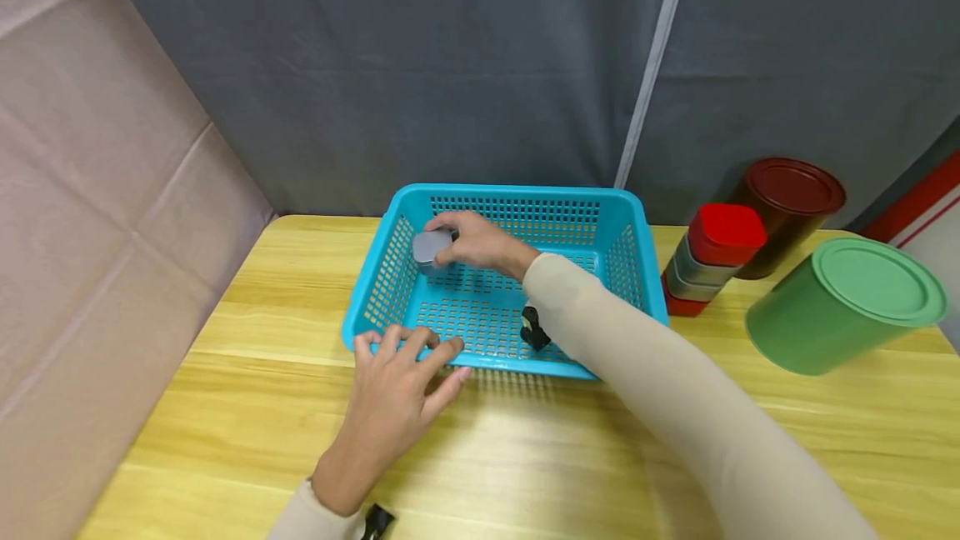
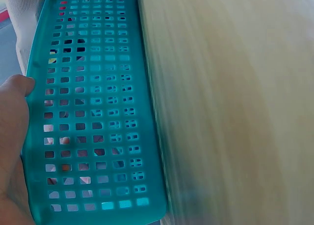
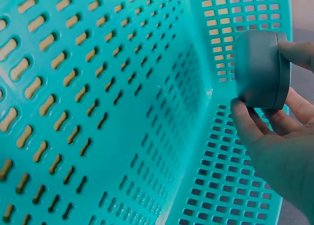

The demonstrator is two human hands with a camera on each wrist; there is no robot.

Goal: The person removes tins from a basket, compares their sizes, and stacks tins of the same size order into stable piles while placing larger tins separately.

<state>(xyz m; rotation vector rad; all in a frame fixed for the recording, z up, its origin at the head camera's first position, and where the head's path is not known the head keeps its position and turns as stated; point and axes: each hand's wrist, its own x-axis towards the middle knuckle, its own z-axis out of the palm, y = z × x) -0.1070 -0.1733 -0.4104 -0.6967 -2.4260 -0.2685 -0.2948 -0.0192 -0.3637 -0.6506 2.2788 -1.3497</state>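
A blue perforated plastic basket [image 1: 480, 307] stands on the wooden table near the grey curtain. Inside its far left part, my right hand [image 1: 476, 242] grips a small grey rounded container with a lid [image 1: 432, 247]. The right wrist view shows thumb and fingers pinching the grey container [image 3: 260, 70] above the basket's perforated bottom [image 3: 122, 117]. My left hand [image 1: 401, 373] rests with spread fingers on the basket's near rim, toward its left corner. In the left wrist view, the thumb [image 2: 22, 84] lies over the top edge of the basket's side wall [image 2: 88, 112].
Right of the basket is a stack of small red and grey containers [image 1: 708, 257]. Behind it stands a dark red canister [image 1: 787, 207], and a green canister [image 1: 843, 307] is farther right. A grey curtain [image 1: 450, 65] hangs behind the table, a pale pink one [image 1: 112, 190] at left.
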